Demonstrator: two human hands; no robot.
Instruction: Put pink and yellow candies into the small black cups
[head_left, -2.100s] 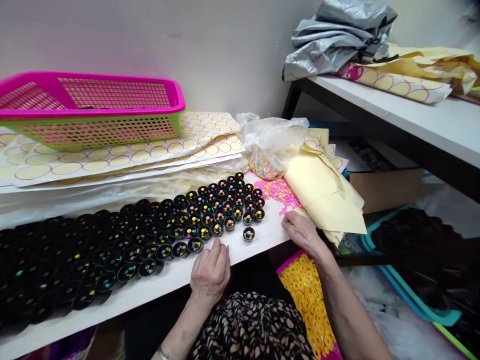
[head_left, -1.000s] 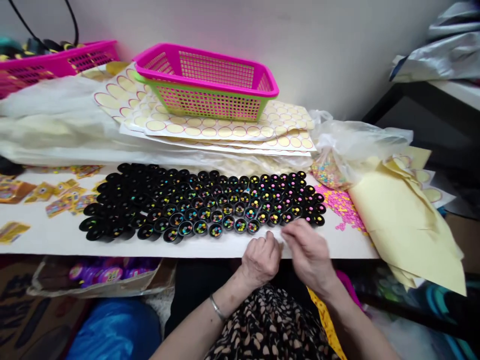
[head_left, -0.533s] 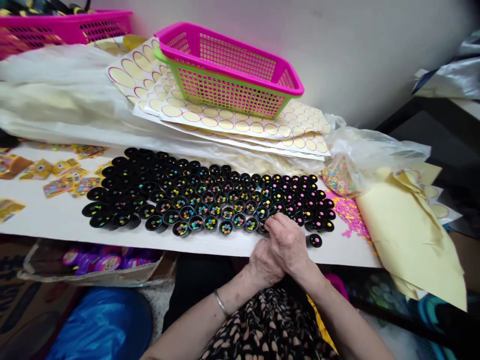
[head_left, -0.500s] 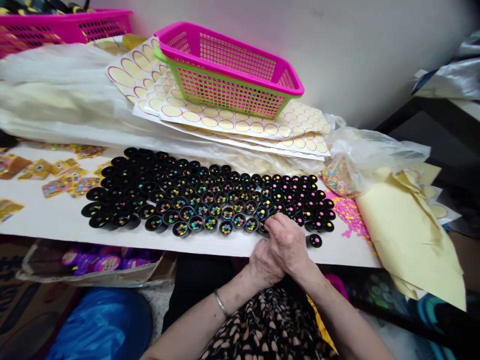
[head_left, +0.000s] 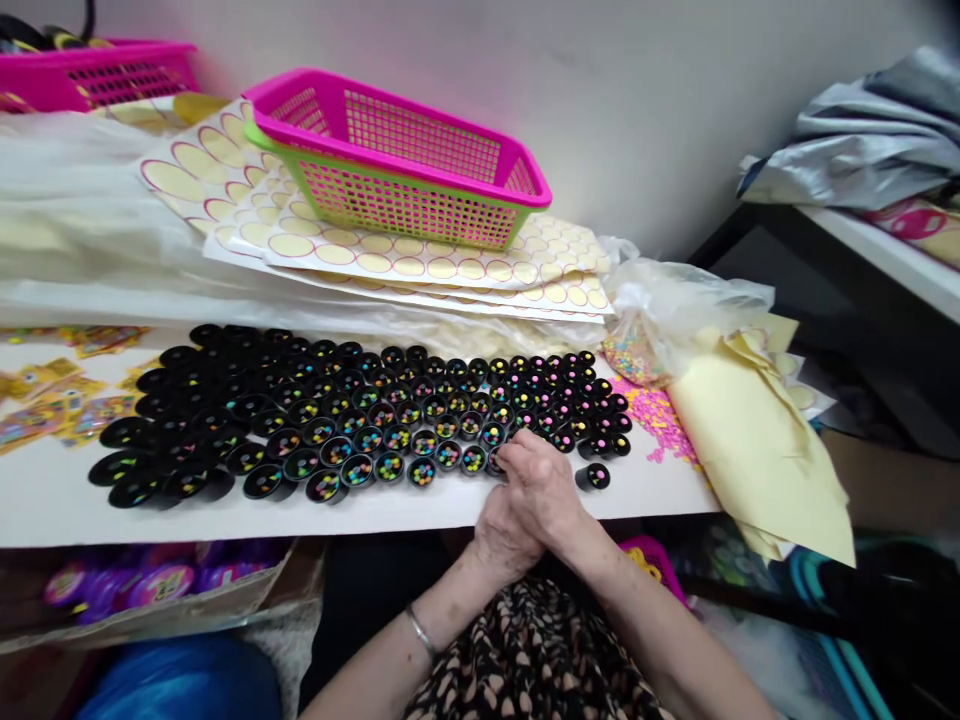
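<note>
Rows of small black cups (head_left: 360, 470) stand on the white table, many with bright candy-coloured beads inside. At the front edge of these rows, my right hand (head_left: 544, 485) is closed, its thumb and fingertips pinched over one cup; what they pinch is too small to make out. My left hand (head_left: 506, 530) is curled in a fist just below, touching the right hand, and its contents are hidden. One black cup with a pink bead (head_left: 595, 476) stands apart to the right of my hands. Loose pink and orange beads (head_left: 664, 420) lie scattered at the right.
Behind the cups, a pink and green basket (head_left: 397, 200) sits on sheets of round stickers (head_left: 360, 262). A clear bag of beads (head_left: 637, 345) and folded yellow paper (head_left: 757, 440) lie right. Small yellow packets (head_left: 67, 410) lie left. An open carton (head_left: 277, 590) holds purple containers below.
The camera view has turned to the right, so the table and cups appear shifted left. Both hands keep nearly the same closed pose by the front row.
</note>
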